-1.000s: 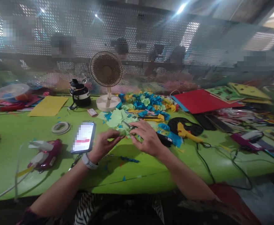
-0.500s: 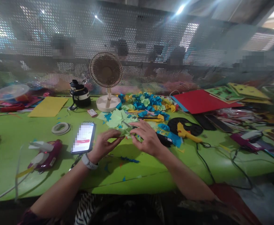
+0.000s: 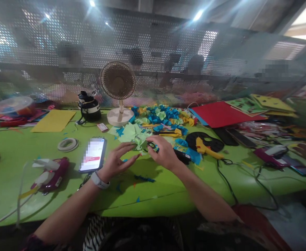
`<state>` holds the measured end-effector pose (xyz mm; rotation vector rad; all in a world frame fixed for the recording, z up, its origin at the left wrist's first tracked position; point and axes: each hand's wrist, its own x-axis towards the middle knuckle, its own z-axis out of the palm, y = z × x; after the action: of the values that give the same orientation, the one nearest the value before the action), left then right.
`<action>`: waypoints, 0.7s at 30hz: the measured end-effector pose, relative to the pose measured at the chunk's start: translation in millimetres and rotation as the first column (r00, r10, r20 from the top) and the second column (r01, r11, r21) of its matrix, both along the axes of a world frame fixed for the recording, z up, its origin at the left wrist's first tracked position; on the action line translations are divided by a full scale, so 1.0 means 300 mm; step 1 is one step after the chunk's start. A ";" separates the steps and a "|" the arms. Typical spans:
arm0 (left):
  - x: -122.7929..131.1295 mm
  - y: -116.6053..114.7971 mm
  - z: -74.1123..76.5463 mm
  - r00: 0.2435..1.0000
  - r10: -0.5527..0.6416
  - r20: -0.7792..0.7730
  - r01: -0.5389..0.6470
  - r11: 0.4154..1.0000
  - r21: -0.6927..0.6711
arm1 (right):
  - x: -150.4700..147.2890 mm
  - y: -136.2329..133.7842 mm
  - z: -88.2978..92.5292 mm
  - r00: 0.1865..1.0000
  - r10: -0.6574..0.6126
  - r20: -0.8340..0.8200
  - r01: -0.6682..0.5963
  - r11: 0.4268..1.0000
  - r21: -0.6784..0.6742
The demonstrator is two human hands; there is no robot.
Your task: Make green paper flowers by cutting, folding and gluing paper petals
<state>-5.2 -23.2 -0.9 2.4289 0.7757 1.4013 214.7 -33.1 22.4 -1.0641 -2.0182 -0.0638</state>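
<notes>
My left hand (image 3: 119,159) is open above the green table, its fingers and thumb spread to the left of a pleated light green paper piece (image 3: 140,143). My right hand (image 3: 162,153) is closed, with thumb and forefinger around the black handle loop of what look like scissors (image 3: 151,144). Its fingertips come close to the paper piece; I cannot tell whether they touch it. Larger light green paper shapes (image 3: 130,131) lie just behind. Farther back rises a heap of blue, yellow and green folded paper flowers (image 3: 163,113).
A phone (image 3: 93,155), a tape roll (image 3: 68,144) and a purple power block (image 3: 52,174) lie on the left. Behind stand a fan (image 3: 118,83) and a black jug (image 3: 88,108). On the right are a yellow glue gun (image 3: 206,148), its cable and red card (image 3: 226,113).
My left fingers have come off the green paper and spread apart. My right fingers have drawn in, and the black handle loop now shows between them. The view has shifted slightly.
</notes>
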 end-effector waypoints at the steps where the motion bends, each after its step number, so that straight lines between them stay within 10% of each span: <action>1: 0.001 -0.001 0.001 1.000 0.008 0.000 -0.008 1.000 -0.004 | -0.002 0.001 -0.004 1.000 -0.010 0.002 0.010 1.000 0.001; 21: -0.004 -0.002 0.007 0.998 0.012 0.067 -0.005 0.995 -0.096 | -0.001 0.011 -0.006 0.994 0.025 -0.106 -0.029 0.999 -0.036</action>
<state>-6.4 -23.8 1.1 2.2966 0.8188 1.4081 214.2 -29.7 20.7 -1.0421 -1.9448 0.0441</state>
